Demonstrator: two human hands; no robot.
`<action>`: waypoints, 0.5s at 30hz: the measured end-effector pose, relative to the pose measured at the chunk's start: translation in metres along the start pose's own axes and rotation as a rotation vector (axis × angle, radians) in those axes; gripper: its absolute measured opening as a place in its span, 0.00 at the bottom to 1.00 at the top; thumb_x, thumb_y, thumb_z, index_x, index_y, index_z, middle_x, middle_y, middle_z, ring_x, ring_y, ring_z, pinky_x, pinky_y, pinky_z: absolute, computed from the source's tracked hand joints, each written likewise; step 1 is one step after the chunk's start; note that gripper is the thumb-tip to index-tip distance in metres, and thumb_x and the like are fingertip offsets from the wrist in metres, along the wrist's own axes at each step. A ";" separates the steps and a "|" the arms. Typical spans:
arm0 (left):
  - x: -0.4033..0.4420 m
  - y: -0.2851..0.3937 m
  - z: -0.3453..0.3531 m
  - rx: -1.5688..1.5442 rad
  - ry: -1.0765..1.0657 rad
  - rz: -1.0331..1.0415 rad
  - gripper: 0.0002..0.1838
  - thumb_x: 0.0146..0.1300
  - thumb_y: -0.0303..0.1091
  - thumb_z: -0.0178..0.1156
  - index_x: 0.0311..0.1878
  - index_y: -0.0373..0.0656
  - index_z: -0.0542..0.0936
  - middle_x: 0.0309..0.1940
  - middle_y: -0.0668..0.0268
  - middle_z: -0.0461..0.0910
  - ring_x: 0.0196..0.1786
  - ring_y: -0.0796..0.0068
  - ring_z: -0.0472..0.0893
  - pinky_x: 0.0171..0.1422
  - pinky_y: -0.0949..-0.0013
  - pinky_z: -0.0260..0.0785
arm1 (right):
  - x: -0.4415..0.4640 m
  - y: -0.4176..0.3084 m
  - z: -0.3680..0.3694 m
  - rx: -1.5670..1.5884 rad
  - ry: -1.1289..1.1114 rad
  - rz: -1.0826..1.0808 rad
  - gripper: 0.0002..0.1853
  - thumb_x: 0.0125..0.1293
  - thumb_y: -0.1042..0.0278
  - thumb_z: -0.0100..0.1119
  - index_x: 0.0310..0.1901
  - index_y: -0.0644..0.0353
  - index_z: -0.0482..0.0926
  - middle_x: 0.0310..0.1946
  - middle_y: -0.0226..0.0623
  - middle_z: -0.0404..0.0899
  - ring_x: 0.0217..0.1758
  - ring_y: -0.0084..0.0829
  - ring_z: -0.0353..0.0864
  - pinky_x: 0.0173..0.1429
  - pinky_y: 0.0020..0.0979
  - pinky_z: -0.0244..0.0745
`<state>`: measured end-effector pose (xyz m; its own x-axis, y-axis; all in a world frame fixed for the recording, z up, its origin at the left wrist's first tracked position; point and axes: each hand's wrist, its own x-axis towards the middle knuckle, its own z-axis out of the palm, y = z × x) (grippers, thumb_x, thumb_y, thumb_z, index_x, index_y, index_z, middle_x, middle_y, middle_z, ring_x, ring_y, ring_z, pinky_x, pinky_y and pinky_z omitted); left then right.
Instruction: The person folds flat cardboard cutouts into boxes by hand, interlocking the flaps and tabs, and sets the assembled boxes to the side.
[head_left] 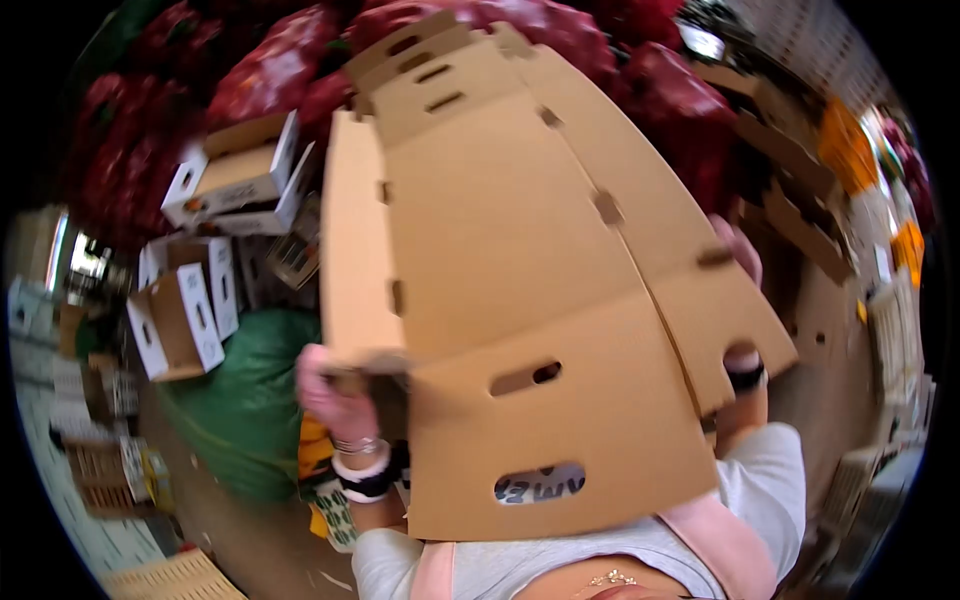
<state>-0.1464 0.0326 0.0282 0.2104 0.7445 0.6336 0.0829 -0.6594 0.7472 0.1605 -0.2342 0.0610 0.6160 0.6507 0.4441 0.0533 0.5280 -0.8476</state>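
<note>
A large sheet of brown cardboard, a flattened box blank (510, 220) with creases, slots and oval hand holes, spreads out in front of my chest. My left hand (338, 400) is closed on the lower end of its left flap, which is folded partly up. My right hand (740, 250) grips the far right edge. Most of that hand is hidden behind the cardboard, and its wrist shows through a notch lower down. Printed letters on my shirt show through the near hand hole.
Red mesh sacks (270, 80) are piled behind the cardboard. To the left, white cardboard trays (235, 180) stand near a full green sack (255, 410). Brown cardboard pieces (800, 200) lean at the right, by orange bags (848, 145) and stacked crates (895, 335).
</note>
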 end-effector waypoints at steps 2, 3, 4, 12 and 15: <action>-0.016 0.037 -0.004 0.215 -0.456 0.237 0.13 0.54 0.40 0.67 0.30 0.45 0.74 0.24 0.66 0.69 0.26 0.70 0.72 0.31 0.68 0.66 | -0.024 0.008 -0.013 -0.402 -0.034 -0.109 0.14 0.53 0.61 0.66 0.28 0.61 0.73 0.29 0.31 0.71 0.34 0.21 0.71 0.37 0.24 0.66; -0.037 0.027 -0.007 0.188 -0.528 0.219 0.13 0.51 0.39 0.70 0.31 0.45 0.75 0.23 0.66 0.70 0.24 0.67 0.73 0.28 0.67 0.66 | -0.041 0.014 -0.015 -0.512 -0.018 0.067 0.11 0.51 0.65 0.65 0.27 0.61 0.73 0.27 0.32 0.69 0.33 0.24 0.71 0.35 0.27 0.65; -0.050 0.027 -0.010 0.217 -0.613 0.135 0.11 0.52 0.36 0.69 0.32 0.45 0.75 0.24 0.63 0.70 0.25 0.63 0.74 0.29 0.66 0.67 | -0.054 0.020 -0.017 -0.625 0.020 0.251 0.09 0.49 0.70 0.65 0.25 0.62 0.74 0.26 0.33 0.68 0.31 0.28 0.72 0.33 0.29 0.65; -0.082 -0.003 -0.025 -0.049 -1.018 0.044 0.10 0.52 0.30 0.64 0.36 0.41 0.76 0.30 0.59 0.74 0.33 0.60 0.76 0.37 0.66 0.70 | -0.047 0.018 -0.020 -0.436 -0.783 0.201 0.41 0.54 0.25 0.48 0.41 0.64 0.78 0.30 0.42 0.71 0.34 0.44 0.71 0.40 0.37 0.69; -0.082 0.002 -0.020 -0.194 -0.901 -0.229 0.08 0.60 0.33 0.60 0.36 0.39 0.78 0.31 0.61 0.77 0.35 0.66 0.77 0.41 0.68 0.69 | -0.060 0.039 -0.016 -0.552 -0.740 0.147 0.37 0.56 0.28 0.50 0.38 0.64 0.79 0.30 0.41 0.72 0.35 0.44 0.71 0.42 0.37 0.69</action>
<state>-0.1830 -0.0279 -0.0177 0.8884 0.4389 0.1347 0.0693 -0.4182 0.9057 0.1382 -0.2613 -0.0036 -0.0015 0.9725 0.2328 0.4972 0.2027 -0.8436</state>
